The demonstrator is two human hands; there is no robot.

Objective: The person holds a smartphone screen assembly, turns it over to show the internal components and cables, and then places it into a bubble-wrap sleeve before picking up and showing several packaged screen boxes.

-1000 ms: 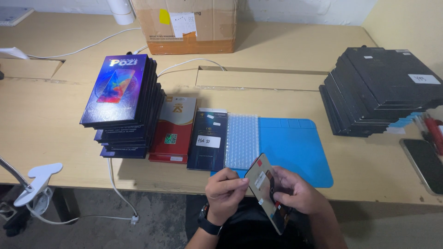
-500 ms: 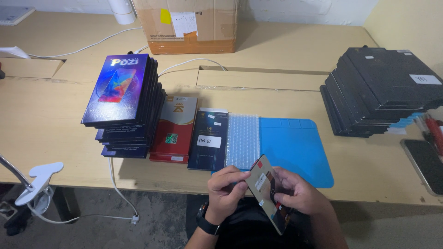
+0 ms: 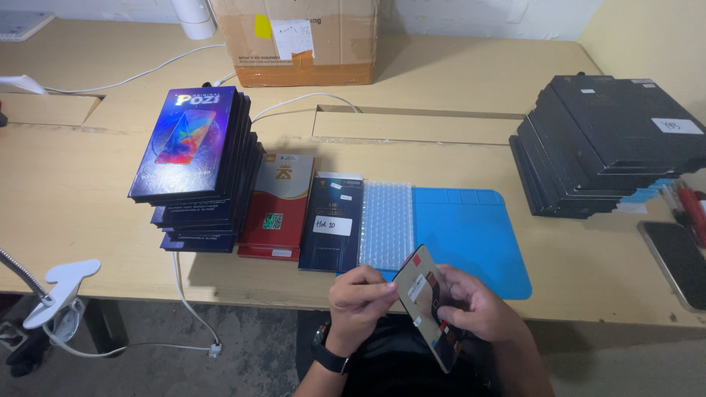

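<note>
You are gripping a phone screen (image 3: 430, 307) in both your left hand (image 3: 360, 303) and right hand (image 3: 474, 312), hovering over the table edge (image 3: 220, 294), just off the blue mat (image 3: 471, 235).

Box stack (image 3: 197, 165) sitting left on table (image 3: 73, 191); two flat boxes (image 3: 305, 213) lying right of it, then bubble wrap (image 3: 386, 224) overlapping mat (image 3: 471, 235); tray stack (image 3: 610, 143) resting far right; cardboard box (image 3: 301, 37) standing behind

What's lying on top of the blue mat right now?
A bubble-wrap sheet covers the left part of the blue mat. The rest shows bare, except the near edge, hidden behind the phone screen panel and both hands.
</note>
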